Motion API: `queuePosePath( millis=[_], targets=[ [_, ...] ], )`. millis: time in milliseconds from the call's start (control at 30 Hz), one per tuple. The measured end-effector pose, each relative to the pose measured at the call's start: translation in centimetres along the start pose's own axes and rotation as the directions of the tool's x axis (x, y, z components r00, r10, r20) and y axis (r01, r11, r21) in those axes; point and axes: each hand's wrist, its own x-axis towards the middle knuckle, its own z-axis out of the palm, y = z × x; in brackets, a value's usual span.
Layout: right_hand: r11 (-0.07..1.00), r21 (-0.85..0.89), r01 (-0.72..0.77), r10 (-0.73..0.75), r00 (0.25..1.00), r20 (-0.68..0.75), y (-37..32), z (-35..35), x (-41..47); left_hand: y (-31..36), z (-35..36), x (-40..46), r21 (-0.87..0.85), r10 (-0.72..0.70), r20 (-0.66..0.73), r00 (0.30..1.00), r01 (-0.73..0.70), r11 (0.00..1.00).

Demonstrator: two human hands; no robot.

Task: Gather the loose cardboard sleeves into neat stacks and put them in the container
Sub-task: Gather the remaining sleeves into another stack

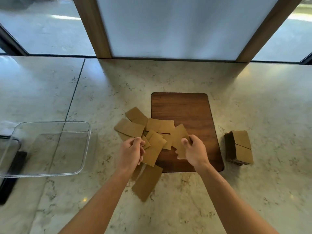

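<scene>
Clear plastic container [45,147] is sitting empty, well left of the wooden board [184,112]. Your left hand [131,152] is pinching sleeves from the loose pile [158,130] at the board's left edge; your right hand [194,152] is pinching one over the board. Next, you're likely squaring them. A finished stack [239,147] is waiting right of the board.

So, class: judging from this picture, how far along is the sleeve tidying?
Done: one neat stack stands right of the wooden board. In hand: the left hand and right hand each grip loose sleeves. Left: the clear container holds no sleeves.
</scene>
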Motion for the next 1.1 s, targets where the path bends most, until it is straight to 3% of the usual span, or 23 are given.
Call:
queuePosePath(
  millis=[67, 167, 233, 300, 333, 400, 467, 567, 733, 833, 933, 1033, 1100],
  targets=[
    [0.964, 0.252, -0.081, 0.063, 0.995, 0.079, -0.7, -0.3, -0.3, 0.6, 1.1, 0.0, -0.016, -0.006, 0.088, 0.996, 0.007, 1.000],
    [0.872, 0.467, -0.148, 0.049, 0.975, 0.217, -1.3, 0.3, -1.0, 1.5, 3.0, -0.3, -0.068, -0.064, 0.297, 0.953, 0.088, 0.994],
    [0.859, 0.492, -0.142, -0.034, 0.943, 0.332, -1.4, 1.6, -2.0, 1.7, 4.1, -0.6, -0.181, -0.115, 0.404, 0.907, 0.203, 0.962],
    [0.904, 0.416, -0.096, -0.109, 0.890, 0.443, -1.4, 3.3, -3.0, 1.6, 4.3, -0.4, -0.325, -0.169, 0.371, 0.913, 0.299, 0.897],
    [0.935, 0.353, -0.041, -0.126, 0.890, 0.438, -1.4, 3.9, -3.0, 1.5, 4.2, -0.2, -0.399, -0.190, 0.316, 0.930, 0.312, 0.862],
    [0.992, 0.079, 0.095, -0.110, 0.968, 0.224, -1.8, 4.7, -2.3, 1.2, 3.4, 0.7, -0.578, -0.211, 0.207, 0.955, 0.294, 0.761],
    [0.983, -0.182, 0.008, -0.009, 1.000, -0.007, -2.3, 5.4, -2.0, 0.7, 2.1, 1.4, -0.663, -0.243, 0.145, 0.959, 0.276, 0.696],
    [0.938, -0.337, -0.079, 0.091, 0.996, 0.021, -2.3, 7.3, -2.3, 0.0, 0.1, 1.9, -0.619, -0.256, 0.088, 0.963, 0.254, 0.743],
    [0.952, -0.306, -0.025, 0.030, 0.999, 0.012, -2.7, 7.8, -1.3, 0.0, -1.4, 2.4, -0.548, -0.193, 0.071, 0.979, 0.200, 0.812],
    [0.925, -0.374, 0.067, -0.027, 0.994, 0.110, -2.4, 7.7, -1.5, 0.1, -1.8, 2.3, -0.596, -0.226, 0.076, 0.971, 0.226, 0.770],
    [0.933, -0.358, 0.044, -0.027, 0.998, 0.051, -2.2, 6.3, -0.6, -0.1, -2.2, 2.6, -0.642, -0.211, 0.071, 0.975, 0.206, 0.739],
    [0.983, -0.173, -0.054, 0.048, 0.998, -0.035, -2.3, 4.3, 0.6, -0.4, -2.3, 2.8, -0.664, -0.139, 0.077, 0.987, 0.155, 0.732],
    [0.992, 0.047, -0.115, 0.118, 0.992, -0.049, -2.2, 3.3, 1.0, -0.4, -2.1, 2.7, -0.628, -0.119, 0.062, 0.991, 0.131, 0.767]
  ],
)
